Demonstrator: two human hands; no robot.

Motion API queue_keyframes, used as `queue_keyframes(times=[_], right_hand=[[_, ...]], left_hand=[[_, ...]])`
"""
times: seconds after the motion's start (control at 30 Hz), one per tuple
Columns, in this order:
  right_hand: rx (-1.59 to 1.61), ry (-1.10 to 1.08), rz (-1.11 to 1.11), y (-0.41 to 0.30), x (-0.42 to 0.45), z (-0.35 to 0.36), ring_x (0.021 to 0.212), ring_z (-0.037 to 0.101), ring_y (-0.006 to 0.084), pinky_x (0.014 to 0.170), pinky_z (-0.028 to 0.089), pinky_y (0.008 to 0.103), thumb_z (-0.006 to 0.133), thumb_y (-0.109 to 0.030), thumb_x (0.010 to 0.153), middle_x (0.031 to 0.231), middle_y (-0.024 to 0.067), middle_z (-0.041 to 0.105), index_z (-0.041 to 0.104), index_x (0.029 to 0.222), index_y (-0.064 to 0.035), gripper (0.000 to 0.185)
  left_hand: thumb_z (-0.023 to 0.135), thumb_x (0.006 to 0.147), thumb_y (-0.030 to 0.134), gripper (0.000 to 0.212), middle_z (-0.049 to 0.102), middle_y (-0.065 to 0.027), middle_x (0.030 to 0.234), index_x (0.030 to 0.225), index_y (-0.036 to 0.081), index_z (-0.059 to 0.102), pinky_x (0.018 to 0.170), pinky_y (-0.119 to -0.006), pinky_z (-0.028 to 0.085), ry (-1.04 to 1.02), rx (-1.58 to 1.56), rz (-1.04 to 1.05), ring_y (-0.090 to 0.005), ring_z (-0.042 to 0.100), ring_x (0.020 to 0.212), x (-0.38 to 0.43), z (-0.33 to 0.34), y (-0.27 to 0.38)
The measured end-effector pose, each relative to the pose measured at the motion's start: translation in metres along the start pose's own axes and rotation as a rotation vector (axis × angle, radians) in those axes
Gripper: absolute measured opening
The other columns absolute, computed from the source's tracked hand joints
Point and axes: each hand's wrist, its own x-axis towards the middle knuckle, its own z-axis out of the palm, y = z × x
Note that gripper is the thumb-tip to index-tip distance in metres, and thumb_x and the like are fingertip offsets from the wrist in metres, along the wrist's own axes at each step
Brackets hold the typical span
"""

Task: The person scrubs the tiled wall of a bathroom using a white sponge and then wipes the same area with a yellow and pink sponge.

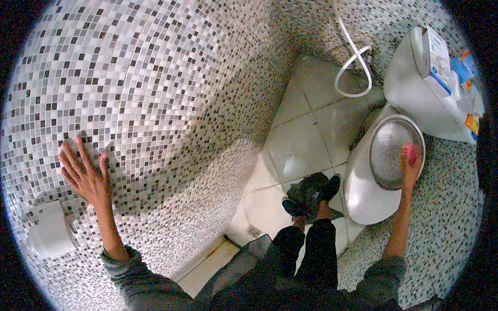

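Observation:
My left hand (87,177) is pressed flat, fingers spread, against the mosaic-tiled wall (163,97) and holds nothing. A white toilet-paper holder (52,229) is mounted just below it. On the right, my right hand (410,171) grips a small pink thing (409,153), perhaps a sponge; it is blurred. This hand reaches over the right side of a round metal basin or tray (385,155), which looks wet or speckled inside. The round vessel rests on the white toilet (360,194); whether its lid lies underneath is hidden.
Boxes and packets (437,66) crowd the toilet cistern (408,89). A white hose (369,83) loops from the wall behind. Between my dark shoes (330,188) lies a dark cloth or mat (307,194) on the tiled floor (295,147), near a drain (254,231).

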Motion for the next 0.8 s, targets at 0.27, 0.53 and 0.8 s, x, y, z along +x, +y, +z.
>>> queue_keyframes(times=[0.27, 0.53, 0.8], right_hand=[[-0.744, 0.086, -0.264, 0.05, 0.003, 0.059, 0.1, 0.054, 0.0321, 0.089, 0.042, 0.0415, 0.054, -0.016, 0.087, 0.107, 0.0169, 0.058, 0.051, 0.12, -0.0056, 0.035], [-0.5, -0.13, 0.03, 0.056, 0.016, 0.044, 0.105, 0.049, 0.0341, 0.09, 0.041, 0.0412, 0.059, -0.016, 0.083, 0.116, 0.0189, 0.053, 0.049, 0.121, -0.0103, 0.039], [-0.174, 0.148, 0.013, 0.022, 0.02, -0.009, 0.096, 0.057, 0.0223, 0.082, 0.046, 0.0338, 0.055, -0.013, 0.087, 0.114, 0.0123, 0.058, 0.052, 0.118, 0.001, 0.035]], left_hand=[[0.04, 0.086, 0.059, 0.065, 0.023, -0.005, 0.147, 0.141, 0.026, 0.029, 0.107, -0.044, 0.019, -0.02, 0.053, 0.019, -0.0262, 0.025, 0.134, -0.002, 0.002, 0.0], [0.04, 0.085, 0.06, 0.066, 0.025, -0.0064, 0.147, 0.14, 0.025, 0.031, 0.107, -0.044, 0.021, -0.016, 0.043, 0.018, -0.0272, 0.026, 0.133, -0.001, 0.0, 0.0], [0.044, 0.084, 0.058, 0.066, 0.026, -0.0069, 0.146, 0.14, 0.024, 0.032, 0.106, -0.044, 0.024, -0.025, 0.053, 0.012, -0.0278, 0.027, 0.133, -0.003, 0.002, -0.002]])
